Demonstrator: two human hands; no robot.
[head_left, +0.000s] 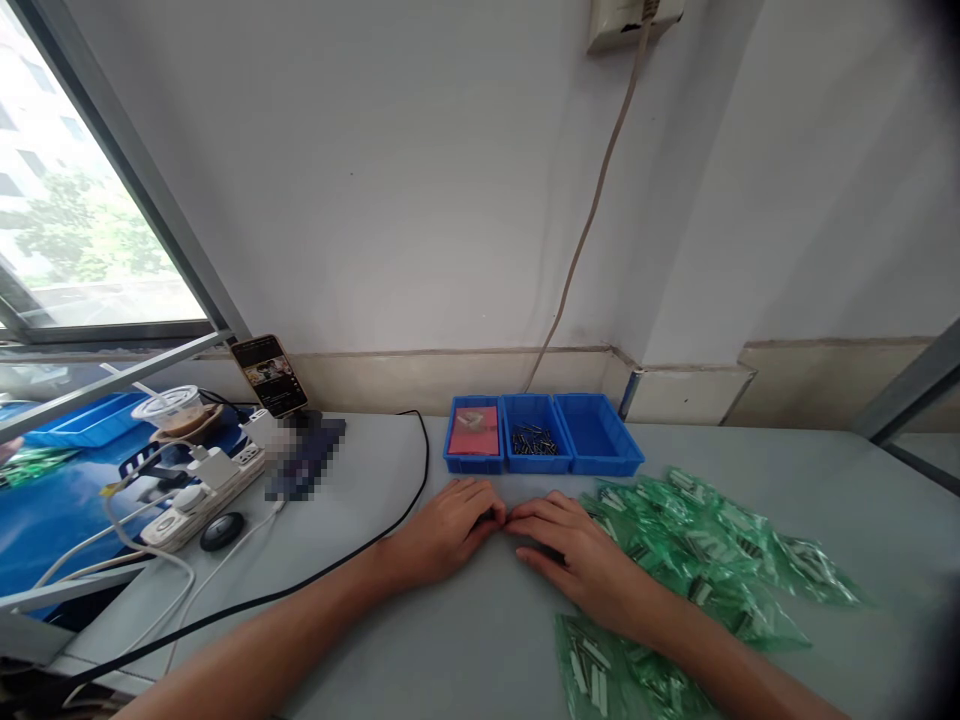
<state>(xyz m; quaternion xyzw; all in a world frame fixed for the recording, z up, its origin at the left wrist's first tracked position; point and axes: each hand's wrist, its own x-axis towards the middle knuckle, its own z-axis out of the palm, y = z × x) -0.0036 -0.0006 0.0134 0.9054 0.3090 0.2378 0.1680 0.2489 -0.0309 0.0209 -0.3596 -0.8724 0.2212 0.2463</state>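
Observation:
My left hand (455,528) rests low over the grey tabletop, its fingers curled and the thumb and index finger pinched together. Whatever lies in that pinch is too small or hidden to make out. My right hand (574,558) comes in from the right with fingers stretched forward and the thumb apart from them. Its fingertips meet those of the left hand. Just beyond both hands stand blue bins: one with a red card or packet (474,430), one with dark metal screws or pins (534,440). Green-tinted plastic bags (705,540) of small white and metal parts lie beside and beneath my right forearm.
The rightmost blue bin (598,430) shows a bare floor. A black cable (360,548) crosses the table near my left forearm. Farther left are a power strip (202,500), a black mouse (222,531) and a propped phone (268,374). A wall (420,200) bounds the back.

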